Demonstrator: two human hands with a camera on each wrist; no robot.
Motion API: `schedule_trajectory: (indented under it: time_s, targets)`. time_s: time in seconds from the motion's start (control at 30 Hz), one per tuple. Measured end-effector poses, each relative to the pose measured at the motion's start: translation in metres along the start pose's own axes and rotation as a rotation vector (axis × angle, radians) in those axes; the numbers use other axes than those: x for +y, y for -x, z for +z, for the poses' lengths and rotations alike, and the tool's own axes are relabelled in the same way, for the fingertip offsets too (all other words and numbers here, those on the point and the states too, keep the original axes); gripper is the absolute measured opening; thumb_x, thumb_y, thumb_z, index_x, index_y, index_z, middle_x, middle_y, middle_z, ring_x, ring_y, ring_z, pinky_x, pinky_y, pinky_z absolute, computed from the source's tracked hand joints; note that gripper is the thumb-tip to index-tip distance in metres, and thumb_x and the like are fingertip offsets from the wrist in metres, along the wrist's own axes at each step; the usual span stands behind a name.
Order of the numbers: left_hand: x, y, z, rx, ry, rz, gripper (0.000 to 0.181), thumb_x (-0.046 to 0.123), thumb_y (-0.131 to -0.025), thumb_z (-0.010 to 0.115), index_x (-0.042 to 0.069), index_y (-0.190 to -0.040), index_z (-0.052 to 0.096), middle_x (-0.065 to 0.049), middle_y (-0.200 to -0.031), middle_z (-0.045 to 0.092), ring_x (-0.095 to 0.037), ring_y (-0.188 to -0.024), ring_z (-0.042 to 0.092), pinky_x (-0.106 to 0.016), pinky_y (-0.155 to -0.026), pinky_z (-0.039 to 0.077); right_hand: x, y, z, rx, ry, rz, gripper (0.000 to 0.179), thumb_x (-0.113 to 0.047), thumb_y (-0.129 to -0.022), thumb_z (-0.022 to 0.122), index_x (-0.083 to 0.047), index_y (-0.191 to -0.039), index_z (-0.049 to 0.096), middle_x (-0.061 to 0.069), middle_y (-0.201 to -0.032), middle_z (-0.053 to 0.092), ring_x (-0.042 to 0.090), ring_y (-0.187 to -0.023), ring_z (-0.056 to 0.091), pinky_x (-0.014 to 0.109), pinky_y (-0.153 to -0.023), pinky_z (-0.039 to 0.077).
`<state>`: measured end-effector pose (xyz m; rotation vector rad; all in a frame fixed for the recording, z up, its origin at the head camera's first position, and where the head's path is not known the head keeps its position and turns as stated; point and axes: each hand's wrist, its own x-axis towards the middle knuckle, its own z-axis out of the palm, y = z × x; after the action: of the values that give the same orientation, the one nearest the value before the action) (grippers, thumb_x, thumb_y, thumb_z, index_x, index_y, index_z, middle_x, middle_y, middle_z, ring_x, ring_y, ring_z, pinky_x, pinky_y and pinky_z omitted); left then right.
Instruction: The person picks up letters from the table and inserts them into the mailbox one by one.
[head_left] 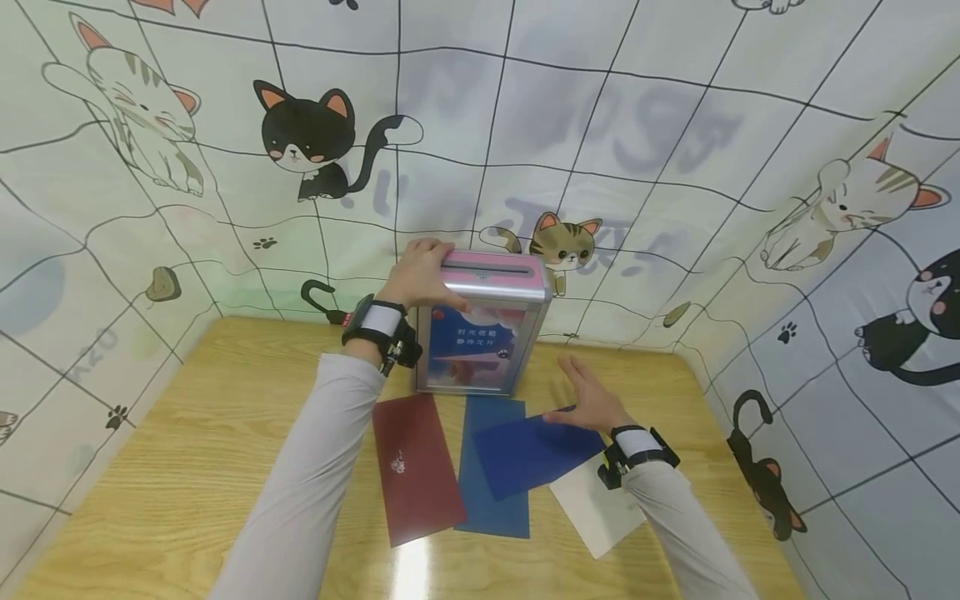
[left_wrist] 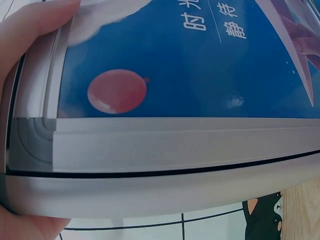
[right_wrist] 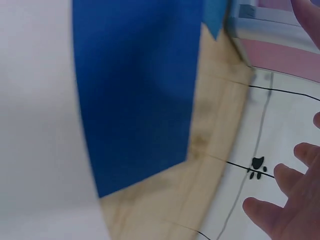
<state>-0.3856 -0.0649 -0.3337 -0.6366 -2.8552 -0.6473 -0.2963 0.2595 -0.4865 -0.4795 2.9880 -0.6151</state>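
A ballot box (head_left: 534, 285) with a silver frame, pink top and long slot stands upright at the back of the table. My left hand (head_left: 422, 277) grips its upper left corner, thumb over the front and fingers over the top. In the left wrist view the box's blue printed front panel (left_wrist: 190, 75) fills most of the picture. My right hand (head_left: 592, 402), fingers spread and holding nothing, hovers over the dark blue envelope (head_left: 517, 454). That one overlaps a lighter blue envelope (head_left: 491, 512) and a white envelope (head_left: 600, 508). A dark red envelope (head_left: 420, 475) with a white emblem lies left of them.
The wooden table (head_left: 247, 433) meets a white cloth (head_left: 465, 125) printed with cats and grid lines, which rises close behind the box and along both sides. A black watch-like band (head_left: 382, 325) sits on the left wrist, and a similar band (head_left: 637, 450) on the right.
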Motion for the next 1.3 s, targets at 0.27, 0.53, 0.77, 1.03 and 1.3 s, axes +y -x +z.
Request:
schedule_trajectory:
  time_s: [0.27,0.53,0.77,1.03,1.3]
  targets:
    - [0.000,0.000,0.001,-0.007,-0.014,-0.002,0.107,0.059,-0.048,0.072,0.009,-0.135,0.035,-0.018,-0.139,0.035,-0.032,-0.125,0.024,-0.052,-0.099,0.035,0.010,0.015,0.027,-0.061,0.032,0.036,0.107,-0.061,-0.059,0.067,-0.011,-0.142,0.020,0.025,-0.147,0.016,0.045,-0.127,0.021,0.068,-0.079,0.043]
    - [-0.002,-0.001,0.000,-0.009,-0.008,-0.008,0.107,0.059,-0.047,0.072,0.009,-0.135,0.035,-0.017,-0.139,0.036,-0.032,-0.124,0.025,-0.052,-0.099,0.035,0.013,0.022,0.043,-0.091,-0.014,0.065,0.107,-0.063,-0.057,0.067,-0.011,-0.140,0.024,0.026,-0.147,0.017,0.045,-0.126,0.021,0.071,-0.085,0.037]
    - [-0.002,-0.003,0.002,-0.002,0.006,-0.010,0.107,0.058,-0.047,0.073,0.009,-0.134,0.036,-0.017,-0.139,0.036,-0.031,-0.124,0.025,-0.050,-0.101,0.034,0.021,0.029,0.053,-0.073,0.043,0.057,0.105,-0.065,-0.058,0.065,-0.008,-0.138,0.029,0.029,-0.143,0.025,0.045,-0.124,0.027,0.066,-0.084,0.042]
    - [0.001,0.000,-0.001,-0.005,0.008,-0.005,0.106,0.056,-0.048,0.074,0.008,-0.134,0.036,-0.018,-0.138,0.037,-0.031,-0.124,0.025,-0.050,-0.101,0.034,0.025,0.035,0.056,0.015,0.102,0.138,0.110,-0.064,-0.051,0.069,-0.004,-0.135,0.033,0.031,-0.137,0.033,0.046,-0.118,0.036,0.061,-0.084,0.045]
    - [-0.001,-0.001,0.000,0.004,0.005,0.004,0.107,0.058,-0.047,0.073,0.007,-0.134,0.036,-0.017,-0.138,0.037,-0.031,-0.125,0.025,-0.050,-0.101,0.034,0.027,0.034,0.058,0.013,0.108,0.171,0.113,-0.066,-0.049,0.069,-0.004,-0.135,0.032,0.033,-0.134,0.036,0.048,-0.116,0.037,0.062,-0.081,0.045]
